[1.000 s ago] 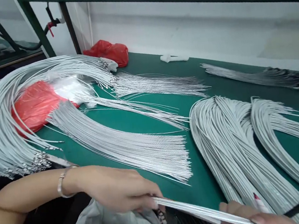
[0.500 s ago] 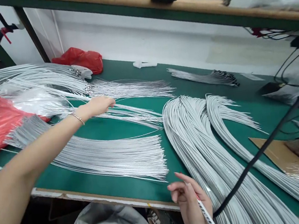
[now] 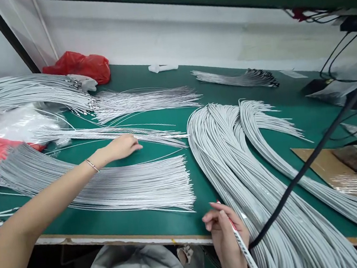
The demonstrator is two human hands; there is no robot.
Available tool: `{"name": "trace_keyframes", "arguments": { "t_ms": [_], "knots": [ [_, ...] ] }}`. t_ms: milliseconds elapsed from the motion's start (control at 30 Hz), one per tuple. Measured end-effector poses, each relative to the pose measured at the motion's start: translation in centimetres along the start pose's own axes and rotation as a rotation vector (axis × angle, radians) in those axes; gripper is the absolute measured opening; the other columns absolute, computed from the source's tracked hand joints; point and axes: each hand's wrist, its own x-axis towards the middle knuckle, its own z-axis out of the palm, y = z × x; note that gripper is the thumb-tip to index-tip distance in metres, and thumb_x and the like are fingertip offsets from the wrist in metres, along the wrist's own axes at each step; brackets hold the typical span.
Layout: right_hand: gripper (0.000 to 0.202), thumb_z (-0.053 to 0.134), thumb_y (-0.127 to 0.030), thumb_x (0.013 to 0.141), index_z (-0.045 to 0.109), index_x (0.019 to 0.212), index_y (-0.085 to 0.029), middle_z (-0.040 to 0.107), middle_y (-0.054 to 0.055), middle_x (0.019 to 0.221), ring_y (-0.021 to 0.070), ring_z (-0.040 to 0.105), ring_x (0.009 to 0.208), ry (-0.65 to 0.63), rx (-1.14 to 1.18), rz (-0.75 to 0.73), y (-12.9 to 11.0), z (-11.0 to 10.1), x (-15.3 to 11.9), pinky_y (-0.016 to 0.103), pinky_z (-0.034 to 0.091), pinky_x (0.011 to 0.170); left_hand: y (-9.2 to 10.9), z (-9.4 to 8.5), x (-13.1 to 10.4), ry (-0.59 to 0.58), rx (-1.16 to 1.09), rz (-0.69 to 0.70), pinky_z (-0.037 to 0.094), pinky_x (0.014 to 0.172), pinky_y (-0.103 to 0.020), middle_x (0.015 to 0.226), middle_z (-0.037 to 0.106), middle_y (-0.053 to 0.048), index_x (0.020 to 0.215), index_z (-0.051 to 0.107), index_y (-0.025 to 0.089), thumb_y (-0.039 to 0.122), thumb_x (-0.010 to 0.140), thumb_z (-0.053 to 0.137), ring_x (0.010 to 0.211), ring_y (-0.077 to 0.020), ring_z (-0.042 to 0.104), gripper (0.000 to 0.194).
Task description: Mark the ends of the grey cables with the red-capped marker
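Observation:
My left hand (image 3: 123, 146), with a bracelet at the wrist, is over the green table, its fingers curled together at the lower edge of a thin bundle of white cables (image 3: 152, 133). Whether it pinches anything is hidden. Below it a wide fan of grey-white cables (image 3: 139, 183) lies flat, partly under my forearm. Near the table's front edge, my right hand (image 3: 226, 231) holds a white and red pen (image 3: 243, 247), its fingers bent around it. Thick bundles of grey cables (image 3: 233, 158) curve down just right of that hand.
Red bags (image 3: 85, 67) and clear plastic (image 3: 19, 122) are at the left among more cables. A short cable bundle (image 3: 236, 79) and a white object (image 3: 163, 68) lie at the back. A black cord (image 3: 299, 176) crosses the right side, near cardboard (image 3: 327, 166).
My left hand has moved down, off the upper cables and nearer the wide fan. My right hand still holds the pen. The view has shifted slightly.

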Motion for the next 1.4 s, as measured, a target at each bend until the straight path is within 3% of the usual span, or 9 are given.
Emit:
{"name": "trace_keyframes", "arguments": {
  "t_ms": [100, 233, 367, 600, 833, 967, 1100, 1267, 1400],
  "knots": [
    [0.019, 0.062, -0.037, 0.085, 0.068, 0.093, -0.02, 0.065, -0.001, 0.059, 0.0103, 0.05, 0.046, -0.013, -0.008, -0.019, 0.0, -0.1, -0.1, 0.022, 0.037, 0.046, 2.4, 0.9, -1.9, -0.143, -0.075, 0.038, 0.039, 0.067, -0.028, 0.095, 0.065, -0.01, 0.094, 0.062, 0.017, 0.05, 0.09, 0.047, 0.082, -0.0216, 0.057, 0.036],
    [0.02, 0.063, -0.036, 0.084, 0.067, 0.091, -0.018, 0.064, 0.0, 0.058, 0.0111, 0.05, 0.045, 0.004, -0.021, -0.025, -0.1, -0.2, -0.2, 0.024, 0.037, 0.046, 3.4, 1.7, -3.2, -0.219, -0.139, 0.031, 0.036, 0.06, -0.028, 0.084, 0.065, -0.007, 0.087, 0.059, 0.019, 0.04, 0.092, 0.043, 0.069, -0.019, 0.055, 0.027],
    [0.02, 0.063, -0.036, 0.083, 0.067, 0.091, -0.018, 0.064, -0.001, 0.057, 0.0109, 0.05, 0.045, -0.001, -0.02, -0.022, 0.0, -0.2, -0.3, 0.023, 0.037, 0.045, 3.3, 1.6, -3.4, -0.191, -0.192, 0.039, 0.036, 0.062, -0.029, 0.08, 0.065, -0.008, 0.077, 0.059, 0.019, 0.04, 0.091, 0.043, 0.071, -0.0205, 0.055, 0.03],
    [0.023, 0.067, -0.039, 0.08, 0.067, 0.088, -0.017, 0.065, 0.001, 0.054, 0.0115, 0.052, 0.041, -0.086, -0.033, -0.047, 0.7, -1.3, 0.6, 0.022, 0.041, 0.04, 3.0, 0.7, -3.5, -0.151, -0.329, 0.08, 0.039, 0.071, -0.025, 0.09, 0.07, -0.006, 0.084, 0.066, 0.019, 0.037, 0.09, 0.045, 0.079, -0.0172, 0.061, 0.029],
    [0.023, 0.067, -0.039, 0.081, 0.068, 0.089, -0.017, 0.067, 0.002, 0.057, 0.0107, 0.053, 0.042, -0.125, -0.009, -0.036, 0.8, -1.6, 0.9, 0.021, 0.042, 0.041, 2.4, 0.0, -3.4, -0.164, -0.452, 0.023, 0.036, 0.053, -0.023, 0.072, 0.064, -0.004, 0.093, 0.066, 0.015, 0.05, 0.09, 0.045, 0.054, -0.0121, 0.052, 0.041],
    [0.024, 0.067, -0.039, 0.081, 0.067, 0.089, -0.016, 0.065, 0.001, 0.056, 0.0093, 0.052, 0.043, -0.087, 0.008, -0.016, 0.2, -0.9, 0.3, 0.02, 0.041, 0.042, 3.2, -1.1, -4.0, -0.174, -0.508, 0.026, 0.033, 0.05, -0.021, 0.075, 0.065, -0.005, 0.088, 0.069, 0.013, 0.049, 0.09, 0.045, 0.053, -0.0099, 0.045, 0.043],
    [0.026, 0.064, -0.039, 0.084, 0.067, 0.095, -0.016, 0.065, 0.0, 0.057, 0.0078, 0.049, 0.043, -0.077, -0.065, 0.042, -0.8, 0.7, -0.2, 0.019, 0.041, 0.043, 5.2, -2.7, -6.2, -0.182, -0.544, 0.105, 0.035, 0.056, -0.02, 0.073, 0.063, -0.004, 0.083, 0.069, 0.012, 0.046, 0.092, 0.045, 0.059, -0.01, 0.046, 0.043],
    [0.034, 0.068, -0.046, 0.078, 0.065, 0.097, -0.017, 0.069, 0.002, 0.064, 0.0105, 0.053, 0.044, -0.324, -0.021, -0.021, -1.5, 3.5, 0.0, 0.022, 0.044, 0.043, 7.5, -3.5, -9.7, -0.396, -0.556, 0.233, 0.038, 0.057, -0.018, 0.069, 0.061, -0.002, 0.089, 0.069, 0.013, 0.043, 0.096, 0.042, 0.062, -0.0111, 0.052, 0.041],
    [0.024, 0.062, -0.041, 0.084, 0.061, 0.079, -0.018, 0.063, -0.001, 0.054, 0.0115, 0.054, 0.041, -0.239, 0.031, 0.049, -1.9, 5.3, -0.5, 0.022, 0.047, 0.043, 8.5, -3.5, -11.2, -0.599, -0.573, 0.219, 0.04, 0.058, -0.018, 0.071, 0.063, -0.002, 0.094, 0.067, 0.014, 0.042, 0.098, 0.039, 0.062, -0.0115, 0.054, 0.039]
  ]
}}
